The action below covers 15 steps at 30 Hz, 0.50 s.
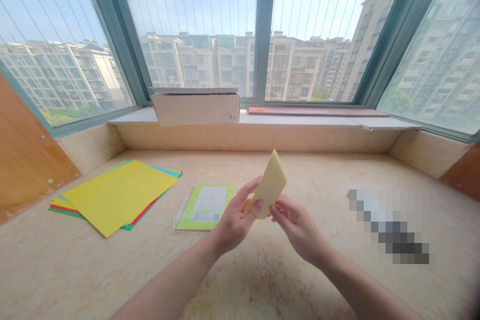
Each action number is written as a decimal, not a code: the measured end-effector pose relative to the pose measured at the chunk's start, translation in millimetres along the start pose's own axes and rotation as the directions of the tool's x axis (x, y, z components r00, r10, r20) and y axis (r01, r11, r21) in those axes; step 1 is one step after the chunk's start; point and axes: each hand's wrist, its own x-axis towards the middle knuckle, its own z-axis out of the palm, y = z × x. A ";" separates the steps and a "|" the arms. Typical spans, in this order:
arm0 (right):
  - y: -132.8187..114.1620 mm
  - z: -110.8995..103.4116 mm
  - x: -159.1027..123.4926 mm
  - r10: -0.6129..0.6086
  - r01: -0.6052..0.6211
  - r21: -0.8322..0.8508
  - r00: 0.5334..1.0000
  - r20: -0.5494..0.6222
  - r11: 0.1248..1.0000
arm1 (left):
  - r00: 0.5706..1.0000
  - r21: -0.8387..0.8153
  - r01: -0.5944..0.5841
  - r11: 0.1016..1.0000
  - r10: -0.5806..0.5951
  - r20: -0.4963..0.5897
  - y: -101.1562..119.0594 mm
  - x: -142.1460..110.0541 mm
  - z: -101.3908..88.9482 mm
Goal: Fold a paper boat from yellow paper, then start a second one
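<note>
A folded piece of pale yellow paper is held up above the counter, tilted, with a point at its top. My left hand grips its left side, thumb on the near face and fingers behind. At the lower right edge, the fingertips of my right hand pinch the paper's corner. Just left of my left hand lies a green-and-white packet in a clear plastic sleeve, with a printed label. The paper's far side is hidden.
Coloured sheets, yellow on top, lie fanned at the left. A pixelated long object lies at the right of the stone counter. On the window ledge stand a white box and a flat reddish strip.
</note>
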 end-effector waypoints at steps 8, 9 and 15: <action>22.7 -26.7 13.0 0.116 -0.096 0.088 0.959 -0.257 0.991 | 0.993 0.612 -0.108 0.784 0.110 0.034 -4.8 10.5 -26.6; 24.4 -34.3 14.4 0.111 -0.101 0.046 0.946 -0.305 0.994 | 0.986 0.683 -0.165 0.712 0.133 0.099 -6.6 11.9 -31.9; 26.4 -71.3 12.8 0.058 -0.108 -0.328 0.985 -0.160 0.938 | 0.960 0.831 -0.270 0.487 0.063 0.274 -12.4 12.9 -50.4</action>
